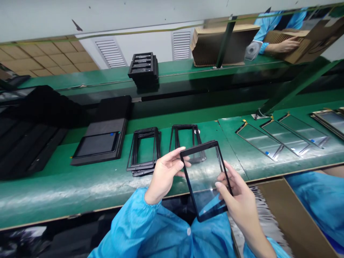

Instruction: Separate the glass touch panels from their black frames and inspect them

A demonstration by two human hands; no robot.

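Note:
Between my two hands is a black-bordered clear glass panel (202,175), raised above the bench edge and tilted. My left hand (168,170) pinches its upper left edge, thumb in front and fingers behind. On the right edge, my right hand (238,191) grips it, with some fingertips visible through the glass. Just beyond the panel lie black rectangular frames (176,134), partly covered by it. A stack of similar black frames (143,168) sits to the left of these, close to my left hand.
Several clear panels with yellow tabs (259,138) lie on the green bench (88,179) at right. A dark screen (95,145) rests on black foam at left. Black trays (143,66) and cardboard sheets (223,44) stand on the far shelf. A co-worker's hand (287,44) touches a carton.

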